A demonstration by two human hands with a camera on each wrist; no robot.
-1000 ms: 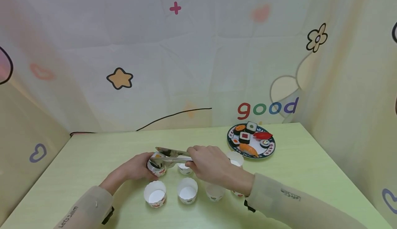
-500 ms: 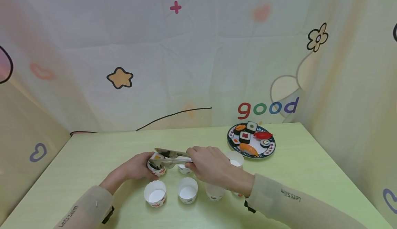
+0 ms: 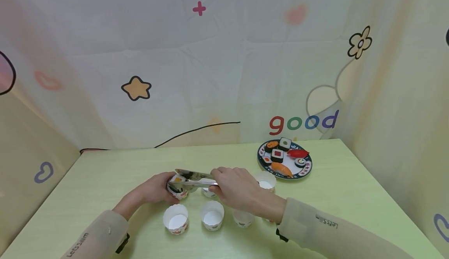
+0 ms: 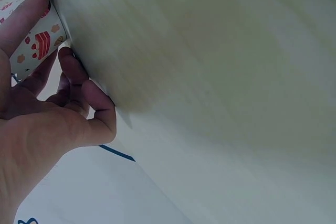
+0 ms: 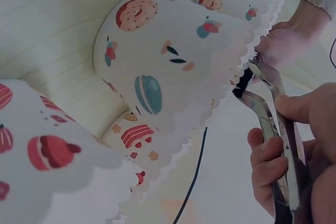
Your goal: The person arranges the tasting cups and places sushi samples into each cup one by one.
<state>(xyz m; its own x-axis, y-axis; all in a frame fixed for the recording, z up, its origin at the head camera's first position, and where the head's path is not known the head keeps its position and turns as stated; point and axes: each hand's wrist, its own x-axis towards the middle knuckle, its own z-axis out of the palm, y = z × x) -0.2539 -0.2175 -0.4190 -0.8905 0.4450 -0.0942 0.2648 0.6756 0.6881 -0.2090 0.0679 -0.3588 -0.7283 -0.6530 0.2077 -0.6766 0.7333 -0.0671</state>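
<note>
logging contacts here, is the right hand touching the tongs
Touching: the right wrist view shows the right hand with its thumb and fingers curled round the tongs.

Cups (image 3: 212, 218) block near side of tongs (image 3: 203, 184); room behind.

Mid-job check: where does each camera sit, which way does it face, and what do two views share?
Head: worn on the head, facing forward and down over the table, paper cups and tongs; left hand, right hand and sleeves show.
Left wrist: on that wrist, facing the left hand holding a cup; only that hand and wrist show.
Right wrist: on that wrist, facing along the tongs past paper cups; the right hand shows, the left beyond.
Shared: head and right wrist show tongs and both hands.
</note>
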